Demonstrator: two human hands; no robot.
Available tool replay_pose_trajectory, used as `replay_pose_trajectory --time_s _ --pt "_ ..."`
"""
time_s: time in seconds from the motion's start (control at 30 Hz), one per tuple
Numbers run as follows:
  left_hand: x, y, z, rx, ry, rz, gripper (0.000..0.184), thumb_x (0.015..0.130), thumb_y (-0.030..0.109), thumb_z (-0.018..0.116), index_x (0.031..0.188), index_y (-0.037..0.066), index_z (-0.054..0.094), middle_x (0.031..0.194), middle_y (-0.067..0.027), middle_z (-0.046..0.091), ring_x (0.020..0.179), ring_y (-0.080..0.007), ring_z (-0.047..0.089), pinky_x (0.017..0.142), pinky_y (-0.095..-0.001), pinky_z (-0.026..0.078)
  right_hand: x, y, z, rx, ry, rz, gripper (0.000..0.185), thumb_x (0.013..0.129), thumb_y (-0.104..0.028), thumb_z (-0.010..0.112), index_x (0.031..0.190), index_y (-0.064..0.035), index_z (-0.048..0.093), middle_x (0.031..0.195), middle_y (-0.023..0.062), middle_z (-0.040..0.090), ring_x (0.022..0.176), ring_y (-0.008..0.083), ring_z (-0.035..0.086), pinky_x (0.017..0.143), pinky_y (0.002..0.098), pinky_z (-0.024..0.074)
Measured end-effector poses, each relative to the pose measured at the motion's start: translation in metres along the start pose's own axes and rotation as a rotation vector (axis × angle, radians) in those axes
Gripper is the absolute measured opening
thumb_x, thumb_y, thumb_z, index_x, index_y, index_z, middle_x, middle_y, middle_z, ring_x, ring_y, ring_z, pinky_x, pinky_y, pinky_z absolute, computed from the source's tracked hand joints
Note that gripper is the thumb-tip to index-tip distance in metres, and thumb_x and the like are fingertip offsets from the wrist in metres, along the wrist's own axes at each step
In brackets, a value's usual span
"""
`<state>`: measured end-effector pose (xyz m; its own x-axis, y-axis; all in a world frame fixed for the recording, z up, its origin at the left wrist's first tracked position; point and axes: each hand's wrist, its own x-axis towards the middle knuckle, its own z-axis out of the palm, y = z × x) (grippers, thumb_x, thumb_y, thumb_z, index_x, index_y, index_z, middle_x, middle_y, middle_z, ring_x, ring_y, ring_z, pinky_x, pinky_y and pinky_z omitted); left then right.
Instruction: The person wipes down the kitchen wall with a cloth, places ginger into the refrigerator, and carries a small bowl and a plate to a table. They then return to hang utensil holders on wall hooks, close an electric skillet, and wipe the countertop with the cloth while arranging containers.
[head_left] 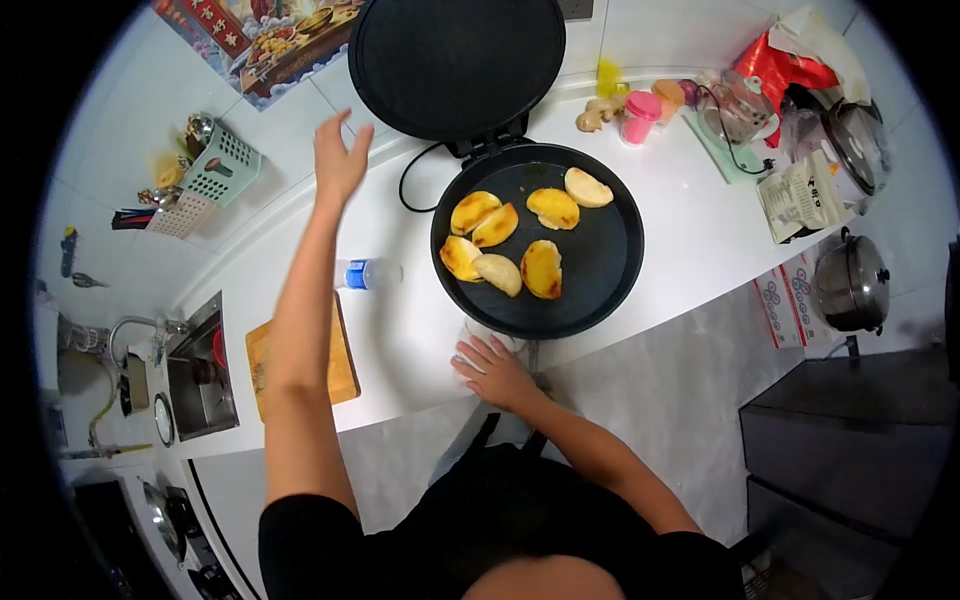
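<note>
The round black pan (595, 270) sits on the white desk (700, 235), its black lid (455, 65) raised behind it. Seven half-moon pastries (541, 270) lie inside the pan, most of them toward its left side; five show golden-brown tops, while one at the pan's back right and one at its front left look paler.

The left hand (342, 158) is lifted to the left and rear of the pan, near the lid, with its fingers spread wide and nothing seen in them. The right hand (497, 374) is just in front of the pan, palm down by the desk's near edge, its fingers apart; whether it presses on the whitish thing beneath it, I cannot tell.

Left of the pan is a bottle with a blue label (365, 274), and farther left and nearer, a wooden cutting board (344, 352) partly hidden by the left forearm. Behind the pan and to its right are ginger (598, 115) and a pink-topped jar (640, 118).
</note>
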<state>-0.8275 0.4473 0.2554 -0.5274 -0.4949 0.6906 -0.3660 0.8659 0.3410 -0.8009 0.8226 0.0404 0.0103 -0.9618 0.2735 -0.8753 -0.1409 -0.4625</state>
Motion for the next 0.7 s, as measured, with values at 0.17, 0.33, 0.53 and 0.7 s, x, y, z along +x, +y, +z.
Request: replay_pose_trajectory --time_s 0.17,0.33,0.53,0.7 --pt "0.172 -0.039 0.032 -0.011 0.069 -0.052 0.067 0.082 0.053 0.061 0.114 -0.006 0.061 0.112 -0.0274 0.063 0.109 -0.0412 0.058 0.095 -0.0443 0.043 -0.004 0.009 -0.025 0.106 -0.021 -0.029 0.049 0.086 -0.026 0.061 0.133 -0.0163 0.05 0.14 0.0116 0.044 0.13 0.0314 0.039 0.107 0.0467 0.0324" --pt "0.269 -0.109 0.074 -0.123 -0.101 -0.059 0.056 0.093 0.047 0.054 0.121 -0.001 0.06 0.112 -0.0197 0.065 0.104 -0.0244 0.061 0.09 -0.0328 0.044 -0.066 0.017 -0.079 0.344 -0.212 0.569 0.04 0.087 -0.015 0.06 0.127 -0.0142 0.053 0.115 0.0145 0.061 0.103 0.0288 0.061 0.086 0.0383 0.0501" --pt "0.232 -0.023 0.05 -0.371 -0.191 -0.223 0.049 0.095 0.042 0.051 0.124 0.003 0.06 0.121 -0.0116 0.061 0.109 -0.0229 0.056 0.094 -0.0324 0.041 -0.116 0.06 -0.089 1.38 0.587 1.168 0.05 0.089 0.0 0.05 0.136 -0.0078 0.04 0.118 0.0147 0.056 0.099 0.0246 0.061 0.086 0.0365 0.0534" --pt "0.204 0.013 0.002 -0.258 -0.336 -0.117 0.05 0.094 0.041 0.054 0.118 -0.002 0.061 0.113 -0.0108 0.064 0.107 -0.0192 0.057 0.091 -0.033 0.044 -0.086 0.083 -0.103 1.817 0.789 1.103 0.065 0.082 0.012 0.041 0.142 -0.0106 0.027 0.122 0.0197 0.05 0.108 0.0304 0.057 0.093 0.0434 0.0513"
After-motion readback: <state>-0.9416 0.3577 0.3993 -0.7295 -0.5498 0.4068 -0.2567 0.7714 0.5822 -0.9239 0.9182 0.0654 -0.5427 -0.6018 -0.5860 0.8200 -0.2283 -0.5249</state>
